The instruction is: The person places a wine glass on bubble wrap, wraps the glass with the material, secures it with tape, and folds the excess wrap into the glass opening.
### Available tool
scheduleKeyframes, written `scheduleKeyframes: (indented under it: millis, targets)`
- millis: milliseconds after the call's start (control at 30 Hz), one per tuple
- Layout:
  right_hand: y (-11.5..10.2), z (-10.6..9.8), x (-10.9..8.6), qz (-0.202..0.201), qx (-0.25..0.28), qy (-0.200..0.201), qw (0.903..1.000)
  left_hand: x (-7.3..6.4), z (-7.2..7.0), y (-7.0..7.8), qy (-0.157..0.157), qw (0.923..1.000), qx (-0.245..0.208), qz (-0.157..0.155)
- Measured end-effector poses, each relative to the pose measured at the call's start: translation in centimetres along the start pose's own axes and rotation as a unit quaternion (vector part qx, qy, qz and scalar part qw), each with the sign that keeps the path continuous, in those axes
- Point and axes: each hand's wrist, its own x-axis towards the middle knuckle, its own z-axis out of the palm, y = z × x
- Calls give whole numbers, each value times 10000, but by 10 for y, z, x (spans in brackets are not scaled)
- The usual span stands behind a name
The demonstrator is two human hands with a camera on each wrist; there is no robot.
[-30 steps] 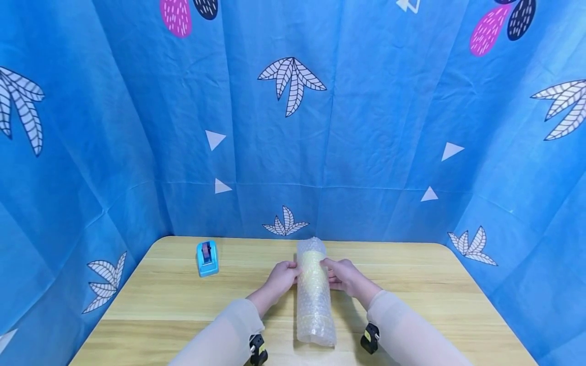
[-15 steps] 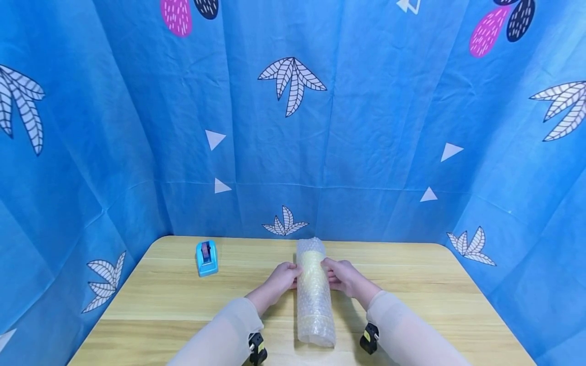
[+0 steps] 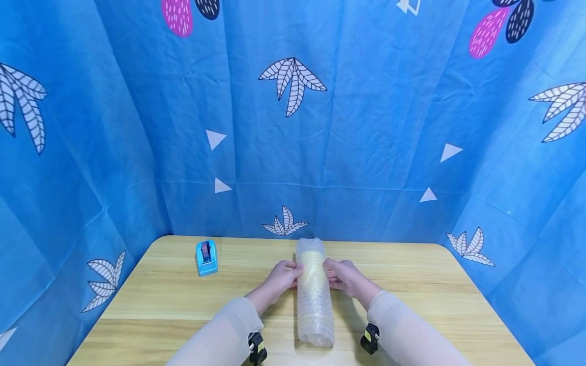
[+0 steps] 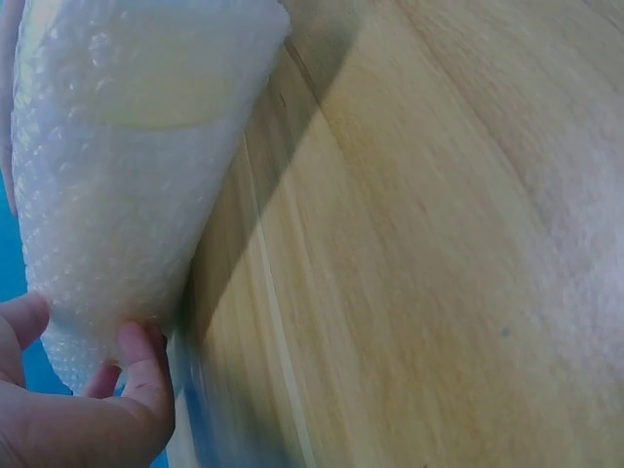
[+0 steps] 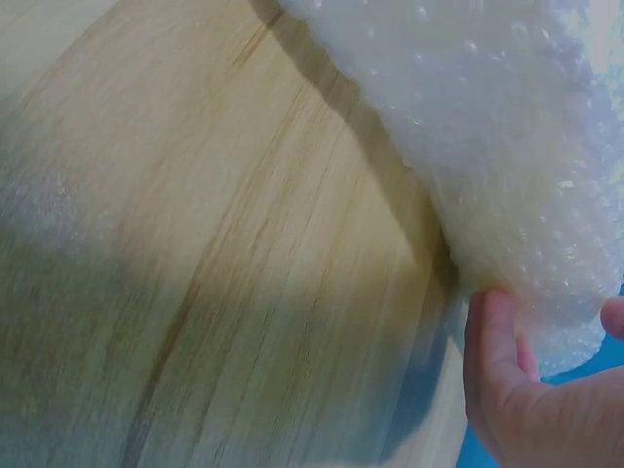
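Observation:
A long roll of bubble wrap [image 3: 315, 300] lies lengthwise on the table, with a pale yellow area showing through the clear plastic. My left hand [image 3: 280, 277] grips its left side near the far half, the thumb on the upper surface. Opposite it, my right hand [image 3: 347, 277] holds the right side with the thumb on top and the fingers lower down. Close up, the left wrist view shows the left fingers [image 4: 146, 366] against the bubbly plastic [image 4: 117, 205]. The right fingers [image 5: 495, 336] touch the wrap's side in the right wrist view. What lies inside the wrap is unclear.
A small blue tape dispenser [image 3: 207, 259] stands at the back left of the wooden table [image 3: 174, 305]. A blue patterned curtain [image 3: 366, 152] encloses the table's back and sides. Each wrist carries a small black device.
The bubble wrap roll has turned very slightly between the hands, its near end shifting a little. Both hands keep nearly the same place, and the tape dispenser stays put.

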Motion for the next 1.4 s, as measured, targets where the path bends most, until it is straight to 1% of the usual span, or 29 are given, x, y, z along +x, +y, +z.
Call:
scheduleKeyframes:
  millis: [133, 433, 533, 633, 800, 1000, 1133, 1200, 1267, 1400]
  targets:
    - [0, 0, 0, -17, -36, -16, 10000, 0, -1, -2, -39, 9998, -84, 183]
    - [-1, 2, -3, -106, 158, -291, 9994, -1, -2, -3, 60, 9994, -24, 327]
    - [-2, 2, -2, -117, 159, -382, 9991, 0, -2, -3, 56, 9994, -43, 325]
    - [-2, 1, -2, -115, 149, -390, 9991, 0, -1, -2, 69, 9996, -70, 266]
    - [0, 0, -1, -67, 139, -306, 9994, 0, 0, 0, 90, 9996, -82, 243]
    - [1, 0, -4, 23, 93, -201, 9998, 2, 0, -3, 150, 9996, -109, 223]
    - [1, 0, -4, 45, 91, -191, 9998, 0, 0, -3, 127, 9992, -153, 355]
    - [1, 0, -4, 37, 102, -199, 9997, -1, 0, -3, 121, 9989, -93, 435]
    - [0, 0, -3, 37, 117, -213, 9997, -1, 0, -3, 145, 9989, -52, 442]
    - [0, 0, -4, 24, 130, -232, 9996, 3, 1, -4, 171, 9995, -141, 238]
